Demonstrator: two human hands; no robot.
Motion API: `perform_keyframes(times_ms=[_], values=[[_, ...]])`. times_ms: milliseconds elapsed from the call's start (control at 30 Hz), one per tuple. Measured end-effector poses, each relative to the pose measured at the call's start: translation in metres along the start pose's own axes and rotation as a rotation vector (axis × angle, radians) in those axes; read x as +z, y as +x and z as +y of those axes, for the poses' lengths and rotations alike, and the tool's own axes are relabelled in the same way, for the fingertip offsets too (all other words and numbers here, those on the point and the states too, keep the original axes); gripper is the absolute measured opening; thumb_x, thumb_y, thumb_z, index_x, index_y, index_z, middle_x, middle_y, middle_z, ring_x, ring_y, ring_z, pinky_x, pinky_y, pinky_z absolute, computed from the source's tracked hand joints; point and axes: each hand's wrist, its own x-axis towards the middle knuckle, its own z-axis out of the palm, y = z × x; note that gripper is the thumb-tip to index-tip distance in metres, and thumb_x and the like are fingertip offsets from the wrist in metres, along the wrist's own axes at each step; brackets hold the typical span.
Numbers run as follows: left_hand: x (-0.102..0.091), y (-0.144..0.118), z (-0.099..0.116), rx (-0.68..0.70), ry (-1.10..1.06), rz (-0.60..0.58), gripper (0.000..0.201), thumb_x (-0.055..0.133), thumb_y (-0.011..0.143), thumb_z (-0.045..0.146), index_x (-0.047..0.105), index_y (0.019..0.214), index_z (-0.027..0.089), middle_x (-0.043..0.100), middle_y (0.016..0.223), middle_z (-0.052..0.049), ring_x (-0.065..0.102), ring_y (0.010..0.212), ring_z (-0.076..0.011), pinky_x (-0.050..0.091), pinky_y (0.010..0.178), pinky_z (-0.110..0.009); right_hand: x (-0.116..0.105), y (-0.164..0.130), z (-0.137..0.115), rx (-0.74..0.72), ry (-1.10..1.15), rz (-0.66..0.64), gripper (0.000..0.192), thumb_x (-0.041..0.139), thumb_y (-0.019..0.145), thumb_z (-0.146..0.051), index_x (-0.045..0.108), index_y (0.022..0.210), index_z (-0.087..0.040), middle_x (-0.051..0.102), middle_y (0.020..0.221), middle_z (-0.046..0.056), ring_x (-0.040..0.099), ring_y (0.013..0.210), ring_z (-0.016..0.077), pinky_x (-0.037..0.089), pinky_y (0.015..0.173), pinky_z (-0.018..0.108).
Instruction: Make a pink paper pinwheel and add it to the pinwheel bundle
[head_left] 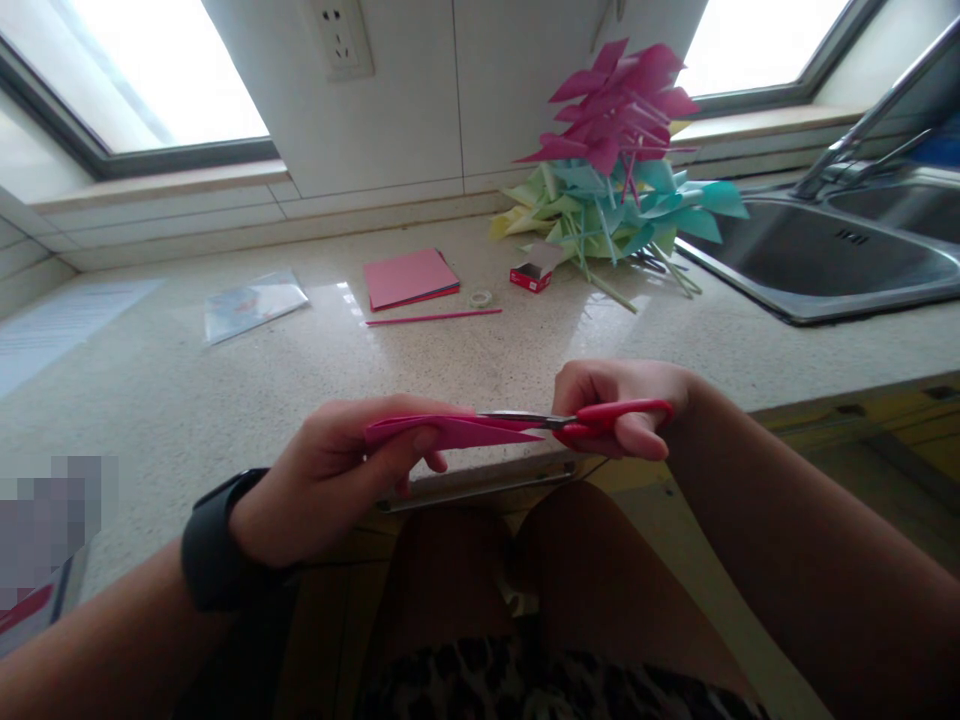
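Observation:
Pinched between the thumb and fingers of my left hand (337, 460) is a folded piece of pink paper (472, 432), its pointed end toward the right. My right hand (622, 400) grips a pair of scissors (600, 415) with red handles, fingers through the loops. The scissor blades point left and lie along the paper's upper edge; whether paper sits between them I cannot tell. Both hands are held above the front edge of the counter (315, 370).
Behind my hands lie a pink paper stack (411, 279), a pink stick (433, 318), a tape roll (481, 298) and a small red box (534, 270). Paper pinwheels (622, 170) are piled beside the sink (825, 240). A clear packet (256, 305) rests at left.

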Motion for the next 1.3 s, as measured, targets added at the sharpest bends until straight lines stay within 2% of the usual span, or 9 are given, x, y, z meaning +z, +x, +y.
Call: perform_keyframes(times_ms=[133, 400, 933, 1167, 1300], values=[[0.0009, 0.0009, 0.0006, 0.034, 0.013, -0.034, 0.029, 0.055, 0.098, 0.019, 0.070, 0.120, 0.031, 0.075, 0.089, 0.001, 0.066, 0.068, -0.0104, 0.058, 0.057, -0.017, 0.0015, 0.0008, -0.0013, -0.031, 0.006, -0.023, 0.067, 0.080, 0.051, -0.075, 0.053, 0.056, -0.014, 0.048, 0.044, -0.007, 0.035, 0.035, 0.0043, 0.019, 0.032, 0.018], [0.0030, 0.0025, 0.0012, 0.058, 0.032, -0.066, 0.028, 0.055, 0.098, 0.018, 0.069, 0.120, 0.027, 0.075, 0.092, -0.001, 0.065, 0.068, -0.0103, 0.057, 0.059, -0.017, -0.0001, 0.0004, -0.0002, -0.020, -0.025, -0.021, 0.066, 0.079, 0.051, -0.075, 0.053, 0.057, -0.014, 0.049, 0.045, -0.006, 0.035, 0.037, 0.0046, 0.020, 0.033, 0.019], [0.0030, 0.0013, 0.0008, 0.054, 0.047, -0.050, 0.026, 0.055, 0.098, 0.019, 0.069, 0.119, 0.025, 0.075, 0.089, -0.002, 0.066, 0.067, -0.0110, 0.057, 0.058, -0.018, -0.0019, 0.0012, 0.0017, -0.042, -0.058, -0.017, 0.061, 0.080, 0.063, -0.068, 0.051, 0.056, -0.015, 0.047, 0.043, -0.007, 0.033, 0.036, 0.0040, 0.018, 0.032, 0.019], [0.0045, 0.0019, 0.0025, 0.063, 0.053, -0.087, 0.029, 0.052, 0.100, 0.020, 0.068, 0.123, 0.023, 0.075, 0.093, -0.004, 0.066, 0.070, -0.0127, 0.058, 0.061, -0.020, -0.0006, 0.0020, 0.0001, -0.033, -0.057, -0.036, 0.065, 0.079, 0.055, -0.073, 0.049, 0.055, -0.015, 0.047, 0.044, -0.007, 0.033, 0.037, 0.0041, 0.019, 0.033, 0.019], [0.0059, 0.0046, 0.0045, 0.085, 0.102, -0.113, 0.030, 0.051, 0.100, 0.019, 0.066, 0.125, 0.024, 0.075, 0.094, -0.003, 0.066, 0.070, -0.0113, 0.056, 0.063, -0.019, 0.0002, 0.0032, -0.0004, -0.032, -0.063, -0.043, 0.064, 0.080, 0.056, -0.072, 0.051, 0.056, -0.015, 0.047, 0.044, -0.007, 0.033, 0.037, 0.0038, 0.019, 0.033, 0.019]])
